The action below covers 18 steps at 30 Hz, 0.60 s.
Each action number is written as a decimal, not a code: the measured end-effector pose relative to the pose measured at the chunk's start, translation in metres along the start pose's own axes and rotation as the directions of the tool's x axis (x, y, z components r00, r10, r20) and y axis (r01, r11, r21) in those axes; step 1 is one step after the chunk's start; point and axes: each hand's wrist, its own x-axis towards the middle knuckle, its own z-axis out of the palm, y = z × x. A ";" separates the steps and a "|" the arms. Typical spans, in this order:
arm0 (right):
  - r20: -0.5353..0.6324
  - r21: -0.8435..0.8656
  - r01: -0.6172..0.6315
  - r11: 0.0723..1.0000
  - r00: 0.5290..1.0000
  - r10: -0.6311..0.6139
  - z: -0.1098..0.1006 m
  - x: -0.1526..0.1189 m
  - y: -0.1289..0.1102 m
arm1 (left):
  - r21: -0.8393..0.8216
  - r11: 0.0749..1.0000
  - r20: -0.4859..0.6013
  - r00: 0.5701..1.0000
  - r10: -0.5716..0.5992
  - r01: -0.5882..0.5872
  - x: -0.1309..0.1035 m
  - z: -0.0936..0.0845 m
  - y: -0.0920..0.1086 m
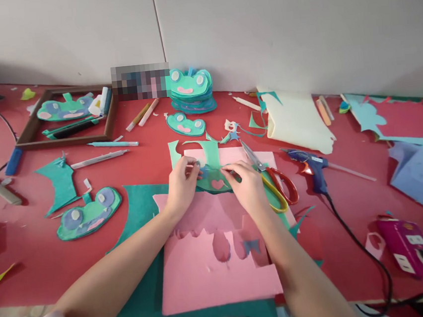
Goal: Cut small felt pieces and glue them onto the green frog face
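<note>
A green felt frog face [211, 182] with a pink heart-shaped patch [217, 184] lies at the middle, over pink felt. My left hand [184, 181] pinches at its upper left, beside a blue piece [205, 170]. What exactly sits between those fingertips is too small to make out. At the right edge of the face, my right hand [246, 181] has thumb and forefinger pressed together on it. Under my wrists spreads a pink felt sheet [216, 282] with cut-out holes, on a dark green sheet [146, 254]. Scissors [269, 173] with red and yellow handles lie just right of my right hand.
Finished-looking frog faces stand in a stack [192, 93] by the wall; another frog face [90, 215] lies left. A wooden frame [67, 141] holds pens. To the right are a blue glue gun [313, 166] with a trailing cord and a purple power strip [403, 244].
</note>
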 end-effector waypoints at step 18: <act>0.028 -0.032 -0.082 0.996 0.996 0.083 0.007 0.009 -0.004 | 0.070 0.998 -0.094 0.996 0.012 -0.006 0.003 -0.003 -0.009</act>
